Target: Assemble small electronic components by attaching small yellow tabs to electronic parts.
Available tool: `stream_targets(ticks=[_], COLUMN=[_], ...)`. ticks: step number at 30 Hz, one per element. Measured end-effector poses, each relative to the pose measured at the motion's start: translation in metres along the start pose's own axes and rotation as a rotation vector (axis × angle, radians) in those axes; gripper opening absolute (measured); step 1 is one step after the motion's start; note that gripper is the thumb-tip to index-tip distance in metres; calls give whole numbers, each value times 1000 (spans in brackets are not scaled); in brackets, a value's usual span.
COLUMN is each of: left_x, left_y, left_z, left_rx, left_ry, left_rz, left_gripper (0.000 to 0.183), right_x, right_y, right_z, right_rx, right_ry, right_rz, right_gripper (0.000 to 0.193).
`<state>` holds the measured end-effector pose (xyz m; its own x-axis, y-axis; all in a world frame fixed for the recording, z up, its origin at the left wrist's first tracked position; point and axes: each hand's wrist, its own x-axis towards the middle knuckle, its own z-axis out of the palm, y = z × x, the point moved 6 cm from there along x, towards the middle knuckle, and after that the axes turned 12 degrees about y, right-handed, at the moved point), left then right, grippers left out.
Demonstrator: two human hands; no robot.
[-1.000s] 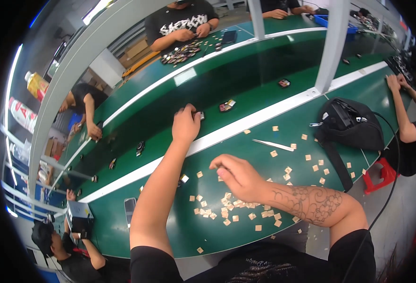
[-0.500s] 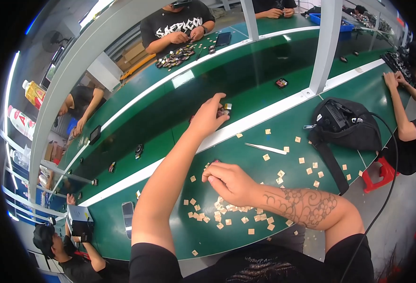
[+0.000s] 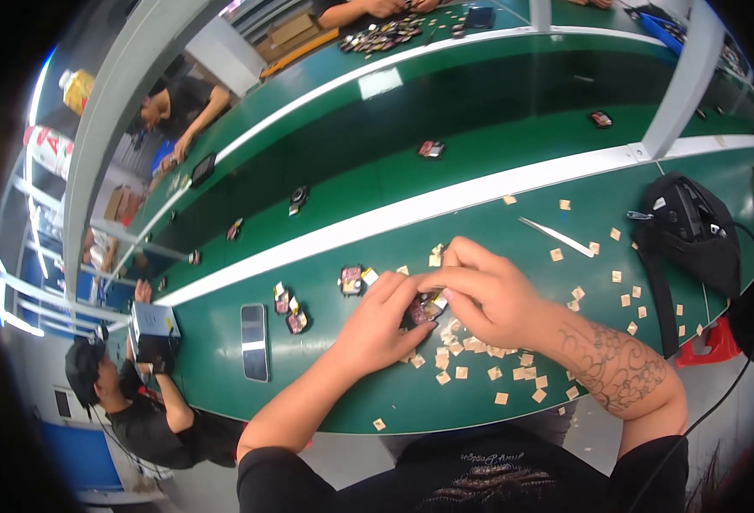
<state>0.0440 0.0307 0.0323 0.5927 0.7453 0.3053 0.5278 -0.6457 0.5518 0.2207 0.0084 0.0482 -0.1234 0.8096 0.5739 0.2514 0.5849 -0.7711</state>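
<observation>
A small dark electronic module [image 3: 424, 309] with a reddish face and a yellow-and-white tab is held low over the green table. My left hand [image 3: 380, 325] is closed around its left side, with the thumb at the near edge. My right hand [image 3: 490, 295] is closed in a pinch at its upper right edge, by the tab; whether anything else is between those fingertips is hidden. Just left of my hands lies a similar module [image 3: 353, 280], and two more modules [image 3: 288, 309] lie farther left. Many small beige square pieces [image 3: 471, 344] are scattered beside and below my right hand.
White tweezers [image 3: 558, 237] lie to the right, near a black bag [image 3: 689, 227] with a cable. A phone [image 3: 255, 342] is on the left. Beyond a white rail [image 3: 480, 192], a dark green belt carries spaced modules [image 3: 431, 150]. Grey posts [image 3: 689, 81] rise from the rail; co-workers sit around.
My left hand has come back from over the belt to meet my right hand at a module. A module now shows on the belt. The view has shifted, uncovering modules left of my hands.
</observation>
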Motion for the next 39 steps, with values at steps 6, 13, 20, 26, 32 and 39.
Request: stream_targets(ticks=[6, 13, 20, 26, 32, 39], left_x=[-1, -13, -21, -19, -21, -21], left_y=[-12, -5, 3, -2, -7, -10], left_z=[0, -2, 1, -4, -4, -5], left_rx=[-51, 25, 79, 10, -11, -31], left_ry=[117, 184, 175, 213, 189, 176], left_rz=[15, 101, 149, 120, 32, 16], left_gripper=[68, 65, 60, 64, 59, 56], right_x=[-9, -12, -17, -20, -14, -9], right_y=[5, -5, -10, 2, 12, 10], right_z=[16, 28, 38, 37, 31, 27], right_rx=[-313, -661, -807, -667, -444, -282], right_ry=[-275, -359, -365, -303, -268, -229], right_rz=[0, -36, -114, -37, 181, 245], right_gripper=[13, 19, 23, 21, 12, 14])
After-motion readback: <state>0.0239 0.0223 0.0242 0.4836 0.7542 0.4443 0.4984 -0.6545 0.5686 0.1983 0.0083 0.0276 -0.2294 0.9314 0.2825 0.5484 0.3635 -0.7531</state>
